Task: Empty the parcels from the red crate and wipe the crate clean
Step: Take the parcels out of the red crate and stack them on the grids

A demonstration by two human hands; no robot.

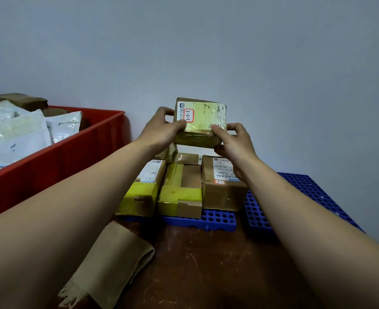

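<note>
Bare forearms (both), left hand, right hand

The small brown cardboard parcel is bound in clear tape that shines yellowish and wrinkles over its paper label, while the brown cardboard boxes look matt and scuffed wherever their glossy yellow tape leaves them bare. The red plastic crate has smooth, faintly shiny walls, the white plastic mailer bags are slick and crinkled, and the blue perforated plastic pallet looks hard and smooth. The tan woven cloth is matt, coarse and frayed at one edge; the dark reddish-brown table top looks like worn varnished wood, and the pale painted wall is matt.
</note>
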